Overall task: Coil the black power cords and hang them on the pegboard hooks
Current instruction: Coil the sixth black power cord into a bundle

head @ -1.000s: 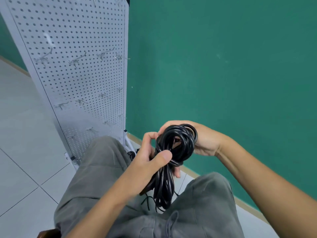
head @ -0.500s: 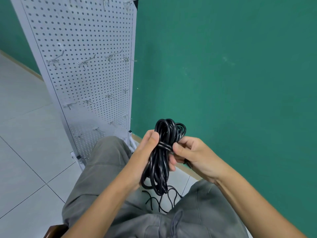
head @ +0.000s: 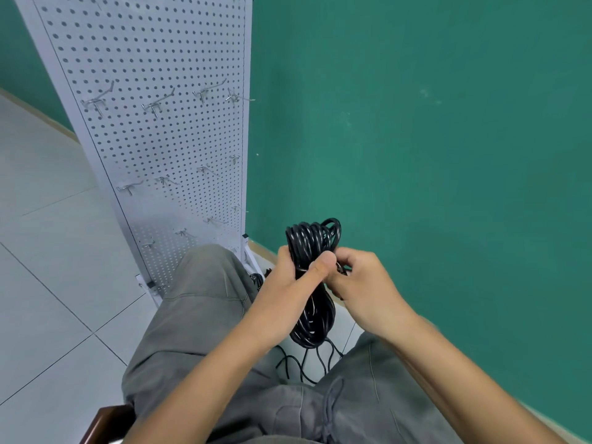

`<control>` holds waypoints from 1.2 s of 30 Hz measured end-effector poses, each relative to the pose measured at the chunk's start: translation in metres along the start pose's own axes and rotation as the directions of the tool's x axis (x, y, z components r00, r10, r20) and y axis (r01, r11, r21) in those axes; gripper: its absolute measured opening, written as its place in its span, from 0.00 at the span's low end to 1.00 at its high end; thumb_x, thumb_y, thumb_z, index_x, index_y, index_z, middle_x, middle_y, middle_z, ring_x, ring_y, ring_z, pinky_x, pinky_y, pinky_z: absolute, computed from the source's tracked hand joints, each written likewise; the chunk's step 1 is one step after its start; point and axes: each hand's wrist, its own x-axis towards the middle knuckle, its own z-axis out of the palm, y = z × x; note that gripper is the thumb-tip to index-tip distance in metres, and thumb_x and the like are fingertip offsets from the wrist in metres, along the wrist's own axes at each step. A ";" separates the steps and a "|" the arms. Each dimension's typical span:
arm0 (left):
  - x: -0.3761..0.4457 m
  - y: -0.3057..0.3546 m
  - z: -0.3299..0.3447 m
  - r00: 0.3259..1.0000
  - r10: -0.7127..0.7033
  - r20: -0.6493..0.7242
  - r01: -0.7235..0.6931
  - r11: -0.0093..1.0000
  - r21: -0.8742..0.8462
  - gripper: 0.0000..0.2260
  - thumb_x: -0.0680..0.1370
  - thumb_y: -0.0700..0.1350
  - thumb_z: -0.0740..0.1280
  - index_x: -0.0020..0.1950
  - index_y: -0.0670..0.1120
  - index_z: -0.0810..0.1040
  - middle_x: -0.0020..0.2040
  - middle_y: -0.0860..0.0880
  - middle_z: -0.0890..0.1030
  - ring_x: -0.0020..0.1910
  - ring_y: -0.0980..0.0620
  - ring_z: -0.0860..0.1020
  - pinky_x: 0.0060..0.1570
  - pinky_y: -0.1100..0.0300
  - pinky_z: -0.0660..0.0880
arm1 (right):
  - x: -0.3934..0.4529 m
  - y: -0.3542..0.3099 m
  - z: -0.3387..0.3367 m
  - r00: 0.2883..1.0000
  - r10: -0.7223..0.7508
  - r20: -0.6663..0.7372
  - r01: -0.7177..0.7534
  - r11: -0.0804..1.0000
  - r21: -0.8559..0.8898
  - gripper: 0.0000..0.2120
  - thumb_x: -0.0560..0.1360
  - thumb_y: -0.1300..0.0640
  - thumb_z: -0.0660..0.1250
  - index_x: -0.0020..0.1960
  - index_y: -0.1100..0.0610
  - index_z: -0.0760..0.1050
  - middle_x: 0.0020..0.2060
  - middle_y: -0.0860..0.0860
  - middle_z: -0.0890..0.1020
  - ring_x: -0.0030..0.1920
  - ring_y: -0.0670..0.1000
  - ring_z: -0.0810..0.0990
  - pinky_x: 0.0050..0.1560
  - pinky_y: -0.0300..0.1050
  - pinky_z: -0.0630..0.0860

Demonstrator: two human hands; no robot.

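Seated person, both hands on one coiled black power cord [head: 312, 283], held upright over the gap between the knees, just right of the pegboard [head: 153, 129] foot and in front of the green wall [head: 432, 139]

Left hand [head: 290, 283]: fingers wrapped round the middle of the coil, thumb pressed across the front of the bundle. Firm full grip, the coil's loops stick out above and below the fist

Right hand [head: 365, 283]: fingers curled in at the coil's right side, level with the left thumb, pinching something small and dark against the bundle. Looks like a cord end or plug, too hidden to tell which

Top loops of the coil rise above both hands; bottom loops hang below them. Loose cord strands [head: 304, 363] trail from under the coil down to the floor between the grey trousers [head: 198, 315]

Pegboard stands upright left of the coil, leaning slightly, several rows of metal hooks [head: 153, 105] on it, none carrying a cord. More dark cord [head: 256, 278] lies on the floor at the pegboard's base, behind the left knee

Wooden chair corner [head: 102, 421] shows below the left thigh, over the pale tiled floor [head: 48, 251]
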 end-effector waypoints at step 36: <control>-0.009 0.006 -0.004 0.887 -0.038 0.460 0.278 0.840 -0.465 0.38 0.69 0.74 0.70 0.60 0.42 0.79 0.46 0.45 0.81 0.45 0.47 0.80 0.54 0.51 0.79 | -0.047 -0.023 -0.009 0.996 0.016 -0.089 0.043 0.785 0.617 0.17 0.69 0.57 0.75 0.30 0.56 0.67 0.24 0.55 0.70 0.29 0.56 0.74 0.41 0.56 0.71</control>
